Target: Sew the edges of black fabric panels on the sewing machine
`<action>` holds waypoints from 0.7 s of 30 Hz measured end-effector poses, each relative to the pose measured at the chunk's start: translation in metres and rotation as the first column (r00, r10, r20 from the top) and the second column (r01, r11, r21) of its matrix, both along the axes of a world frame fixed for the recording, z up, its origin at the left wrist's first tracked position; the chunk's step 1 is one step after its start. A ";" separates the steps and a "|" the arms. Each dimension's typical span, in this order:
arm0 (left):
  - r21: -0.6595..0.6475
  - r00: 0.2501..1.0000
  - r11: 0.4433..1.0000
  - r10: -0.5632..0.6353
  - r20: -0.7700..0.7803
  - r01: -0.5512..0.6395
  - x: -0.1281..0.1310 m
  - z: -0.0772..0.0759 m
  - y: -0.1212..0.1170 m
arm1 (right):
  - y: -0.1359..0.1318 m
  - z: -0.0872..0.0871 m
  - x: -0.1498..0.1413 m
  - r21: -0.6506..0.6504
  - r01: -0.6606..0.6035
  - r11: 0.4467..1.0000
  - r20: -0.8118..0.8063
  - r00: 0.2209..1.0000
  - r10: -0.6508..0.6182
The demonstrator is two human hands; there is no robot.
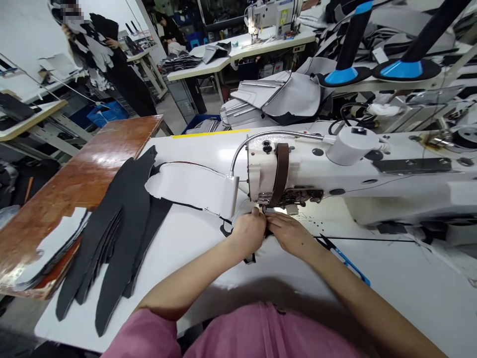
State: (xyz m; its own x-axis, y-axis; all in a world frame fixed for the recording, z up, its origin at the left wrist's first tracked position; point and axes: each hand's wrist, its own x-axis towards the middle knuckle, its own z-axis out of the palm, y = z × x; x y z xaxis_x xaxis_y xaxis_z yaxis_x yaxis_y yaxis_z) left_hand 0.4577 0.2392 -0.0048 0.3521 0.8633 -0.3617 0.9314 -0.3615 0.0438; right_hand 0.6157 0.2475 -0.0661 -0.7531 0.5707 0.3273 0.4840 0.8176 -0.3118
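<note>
My left hand (250, 231) is closed, its fingertips pinching a small black-and-white fabric piece (250, 258) right below the needle area of a white sewing machine (309, 164). Close beside it, my right hand (288, 232) has its fingers together, bent onto the same piece from the right. Most of that piece is hidden under both hands. To the left of the needle lies a light grey panel with a dark edge (190, 186), reaching toward my left hand. Blue-handled scissors (345, 261) rest on the table near my right forearm.
Black curved foam-like pieces (126, 219) lie stacked on the white table (167, 278) at left. White cut pieces (55, 246) sit on a brown wooden table (108, 159). Behind the machine are grey panels (276, 97) and thread cones (348, 44). A person (108, 59) stands far left carrying pieces.
</note>
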 end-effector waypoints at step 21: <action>0.016 0.998 0.998 0.058 -0.001 -0.058 0.004 0.001 0.010 | -0.009 -0.013 -0.015 0.182 0.121 0.976 -0.083 0.991 -0.108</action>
